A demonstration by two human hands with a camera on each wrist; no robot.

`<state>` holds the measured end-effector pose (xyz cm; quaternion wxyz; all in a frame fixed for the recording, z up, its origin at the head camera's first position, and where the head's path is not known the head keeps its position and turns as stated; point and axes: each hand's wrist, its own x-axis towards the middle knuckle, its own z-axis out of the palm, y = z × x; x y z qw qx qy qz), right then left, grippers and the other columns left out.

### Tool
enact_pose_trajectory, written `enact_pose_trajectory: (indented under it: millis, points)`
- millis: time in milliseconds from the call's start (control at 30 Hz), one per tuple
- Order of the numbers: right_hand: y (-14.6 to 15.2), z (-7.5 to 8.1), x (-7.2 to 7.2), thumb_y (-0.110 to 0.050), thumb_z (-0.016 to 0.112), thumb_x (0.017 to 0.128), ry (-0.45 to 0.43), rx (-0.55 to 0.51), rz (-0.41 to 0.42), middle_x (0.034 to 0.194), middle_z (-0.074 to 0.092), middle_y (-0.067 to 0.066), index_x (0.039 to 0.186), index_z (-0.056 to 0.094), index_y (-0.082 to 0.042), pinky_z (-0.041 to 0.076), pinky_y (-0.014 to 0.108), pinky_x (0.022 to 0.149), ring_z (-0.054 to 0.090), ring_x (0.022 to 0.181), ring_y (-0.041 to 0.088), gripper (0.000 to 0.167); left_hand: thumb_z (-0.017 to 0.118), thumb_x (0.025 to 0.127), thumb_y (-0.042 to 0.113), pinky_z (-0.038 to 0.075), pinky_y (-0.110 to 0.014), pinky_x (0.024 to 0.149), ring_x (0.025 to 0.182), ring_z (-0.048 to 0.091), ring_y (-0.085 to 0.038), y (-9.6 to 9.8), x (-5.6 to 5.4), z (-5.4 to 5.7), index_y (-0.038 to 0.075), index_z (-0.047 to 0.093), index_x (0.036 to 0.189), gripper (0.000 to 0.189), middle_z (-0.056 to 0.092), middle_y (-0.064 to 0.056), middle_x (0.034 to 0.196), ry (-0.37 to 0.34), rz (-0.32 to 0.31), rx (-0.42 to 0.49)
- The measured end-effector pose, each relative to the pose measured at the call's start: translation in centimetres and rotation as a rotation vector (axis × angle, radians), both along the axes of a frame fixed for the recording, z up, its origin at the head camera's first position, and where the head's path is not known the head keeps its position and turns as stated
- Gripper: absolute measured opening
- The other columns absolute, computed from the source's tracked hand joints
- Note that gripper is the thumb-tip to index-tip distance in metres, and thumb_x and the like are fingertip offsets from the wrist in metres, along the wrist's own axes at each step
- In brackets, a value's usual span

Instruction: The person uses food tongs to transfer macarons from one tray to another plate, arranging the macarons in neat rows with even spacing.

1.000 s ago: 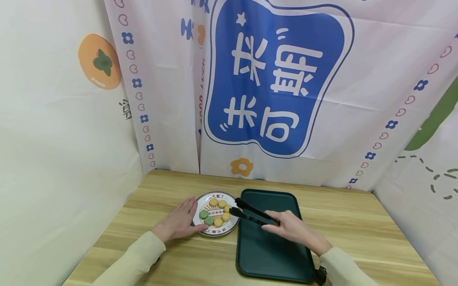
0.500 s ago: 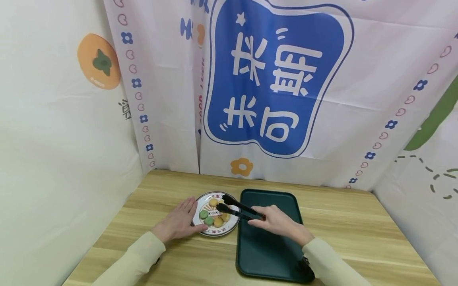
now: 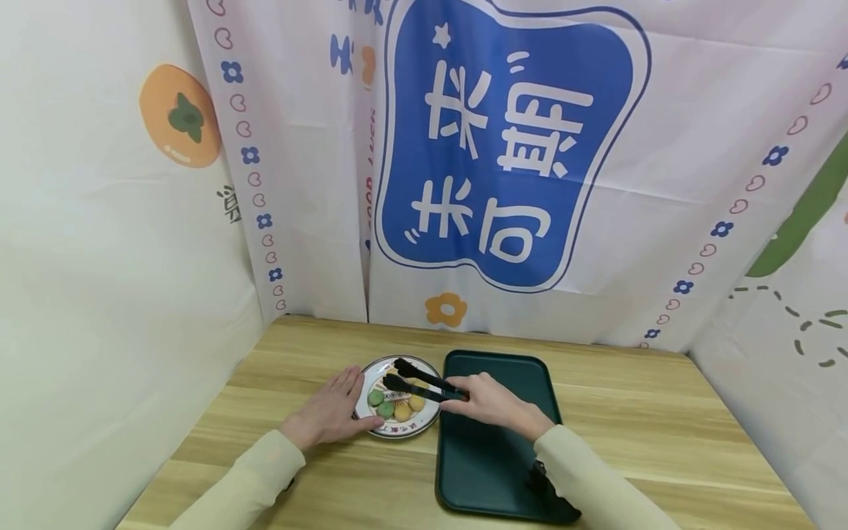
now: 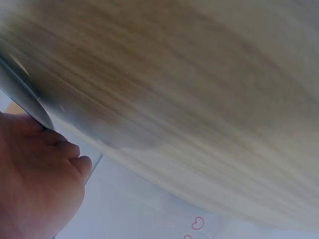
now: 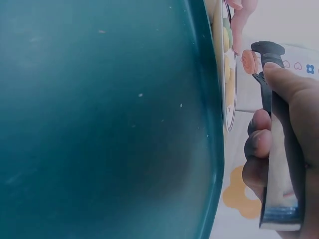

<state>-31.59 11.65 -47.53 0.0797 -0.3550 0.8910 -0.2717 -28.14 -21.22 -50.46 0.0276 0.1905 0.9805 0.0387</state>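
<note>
My right hand (image 3: 493, 401) grips a pair of black tongs (image 3: 424, 388) with a metal handle, their tips spread over the plate. Under them lies a round white plate (image 3: 424, 425) with red lettering and a dark rim. Several small round biscuits sit on it, yellow ones (image 3: 403, 412) and green ones (image 3: 385, 410); the tongs cover part of them. In the right wrist view an orange disc (image 5: 249, 62) shows by the tong tips; I cannot tell whether they hold it. My left hand (image 3: 331, 412) rests at the plate's left rim, fingers straight along it and thumb at the front edge.
A dark green rectangular tray (image 3: 490, 478) lies right of the plate, close beside it, under my right forearm. Both stand on a wood-grain table (image 3: 636, 412). A printed white cloth (image 3: 318, 243) hangs behind the table's back edge, with white walls at both sides.
My right hand has moved left with the tongs, from over the tray's left edge to over the plate's middle. My left hand and the plate have stayed in place.
</note>
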Motion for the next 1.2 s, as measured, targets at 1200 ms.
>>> enact_pose_trajectory:
  millis: [1200]
  points:
    - [-4.0,-0.5,-1.7,-0.047,0.061,0.095,-0.064,0.058,-0.036,0.049,0.038,-0.01,0.138,0.056,-0.006,0.035,0.019,0.045,0.034,0.039,0.006,0.06,0.032,0.086,0.084,0.022,-0.048,0.124,0.151,0.021,-0.036,-0.2,-0.2,-0.1,-0.005,0.028,0.152,0.111,0.021,-0.023,0.161,-0.005,-0.003,-0.023]
